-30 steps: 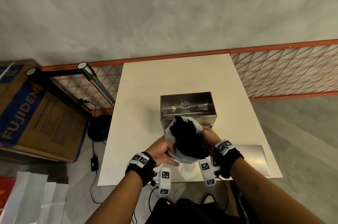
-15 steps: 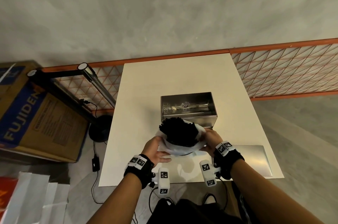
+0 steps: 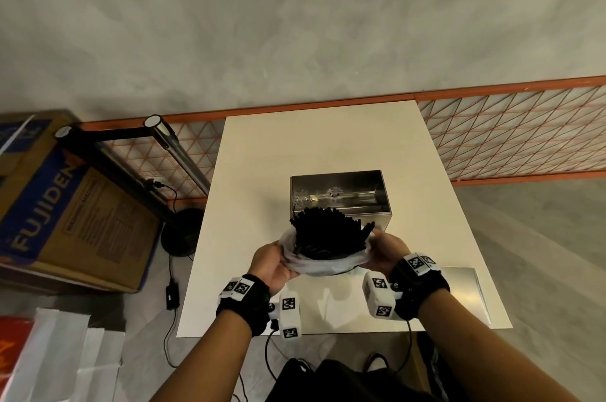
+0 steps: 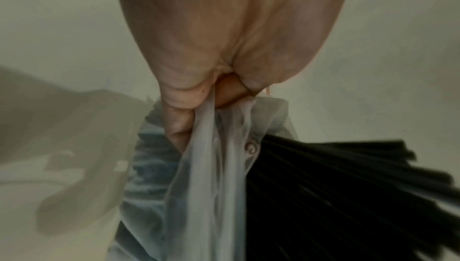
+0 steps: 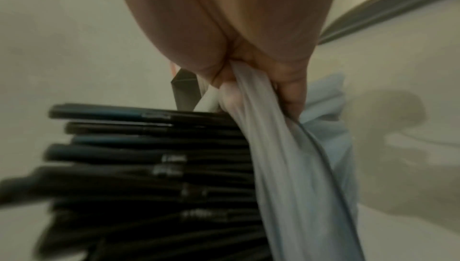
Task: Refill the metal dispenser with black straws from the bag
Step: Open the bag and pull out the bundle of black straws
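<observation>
While both hands are engaged, the left hand (image 3: 273, 265) pinches a gathered fold of the bag (image 3: 323, 265) at its left edge; the left wrist view shows thumb and curled fingers (image 4: 178, 127) clamped on the thin film. The right hand (image 3: 385, 250) grips the opposite edge in the same manner, with the plastic bunched into a rope under the thumb. Between the two grips the bag is held just above the table (image 3: 321, 146), near its front edge, with its mouth stretched wide and pulled down.

The black straws (image 3: 328, 234) stand out of the open mouth as a fanned bundle, tips leaning toward the metal dispenser (image 3: 339, 195), which sits open-topped directly behind the bag at mid-table. A flat metal sheet, probably the dispenser lid (image 3: 465, 290), lies at the right front corner of the table.

Handling assessment:
- Bag: soft, thin and probably slippery film. It offers no support of its own, so hold it at gathered folds, as now.
- Straws: light, individually stiff, loose as a group. They are likely to slide and splay when tilted.
- Recommended hold: grasp the bundle around its middle, below the fanned tips, or tip the bag mouth over the dispenser opening.
</observation>
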### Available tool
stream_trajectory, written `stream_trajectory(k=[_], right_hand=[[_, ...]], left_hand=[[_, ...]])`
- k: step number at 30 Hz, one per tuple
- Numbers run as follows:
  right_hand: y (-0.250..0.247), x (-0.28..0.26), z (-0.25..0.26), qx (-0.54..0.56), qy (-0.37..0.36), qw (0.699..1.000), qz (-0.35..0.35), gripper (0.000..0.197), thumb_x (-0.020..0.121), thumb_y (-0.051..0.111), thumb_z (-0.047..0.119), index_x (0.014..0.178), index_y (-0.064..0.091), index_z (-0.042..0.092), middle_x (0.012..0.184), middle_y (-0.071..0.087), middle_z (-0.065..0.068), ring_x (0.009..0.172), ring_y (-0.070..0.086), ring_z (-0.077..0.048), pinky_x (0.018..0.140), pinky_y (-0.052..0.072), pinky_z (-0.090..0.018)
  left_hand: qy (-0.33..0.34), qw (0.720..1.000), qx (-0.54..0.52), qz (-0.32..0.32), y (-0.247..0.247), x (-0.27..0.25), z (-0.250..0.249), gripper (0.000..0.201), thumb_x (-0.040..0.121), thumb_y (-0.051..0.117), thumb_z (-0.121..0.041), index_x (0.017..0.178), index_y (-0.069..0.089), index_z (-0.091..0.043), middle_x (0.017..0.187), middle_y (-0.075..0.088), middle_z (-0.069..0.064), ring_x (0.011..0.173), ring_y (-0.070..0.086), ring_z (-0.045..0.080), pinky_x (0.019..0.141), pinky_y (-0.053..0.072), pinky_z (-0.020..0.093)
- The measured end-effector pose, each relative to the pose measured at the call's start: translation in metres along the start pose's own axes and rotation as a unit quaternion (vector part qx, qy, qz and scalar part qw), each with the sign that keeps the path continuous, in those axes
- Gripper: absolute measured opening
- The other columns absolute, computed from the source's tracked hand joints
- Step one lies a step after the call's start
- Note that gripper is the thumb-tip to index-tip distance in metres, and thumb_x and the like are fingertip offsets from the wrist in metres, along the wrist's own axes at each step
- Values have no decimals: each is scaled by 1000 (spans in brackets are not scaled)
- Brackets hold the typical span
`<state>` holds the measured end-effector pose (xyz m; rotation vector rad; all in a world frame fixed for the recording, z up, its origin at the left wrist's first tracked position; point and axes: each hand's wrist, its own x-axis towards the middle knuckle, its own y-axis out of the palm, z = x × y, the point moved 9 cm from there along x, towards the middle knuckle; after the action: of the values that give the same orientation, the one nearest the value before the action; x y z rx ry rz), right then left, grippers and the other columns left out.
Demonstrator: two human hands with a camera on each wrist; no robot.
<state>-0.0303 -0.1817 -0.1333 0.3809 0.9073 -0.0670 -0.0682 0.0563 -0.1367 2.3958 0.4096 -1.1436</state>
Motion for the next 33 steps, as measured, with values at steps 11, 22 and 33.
stream_trajectory(k=[11,22,33], right_hand=[[-24,45,-30,41,0,998,-53,41,69,38,-8,104,59,-14,74,61,-20,65,60,-30,62,54,-37],[-32,28,12,-351,-175,919,-43,49,75,50,-7,114,71,13,100,74,-7,94,68,-30,81,53,-39],[19,15,6,-391,-295,865,110,69,70,75,33,134,47,34,125,64,2,118,59,-18,101,48,-35]], left_hand=[[65,982,174,-24,-15,25,3,31,103,39,0,123,55,-18,120,64,16,106,63,33,83,55,43],[220,799,558,47,-2,35,9,142,47,94,-54,158,7,-32,146,41,-1,137,40,17,113,46,42],[292,838,451,91,49,11,-7,104,58,91,-58,144,36,-34,137,59,-10,129,55,8,115,43,32]])
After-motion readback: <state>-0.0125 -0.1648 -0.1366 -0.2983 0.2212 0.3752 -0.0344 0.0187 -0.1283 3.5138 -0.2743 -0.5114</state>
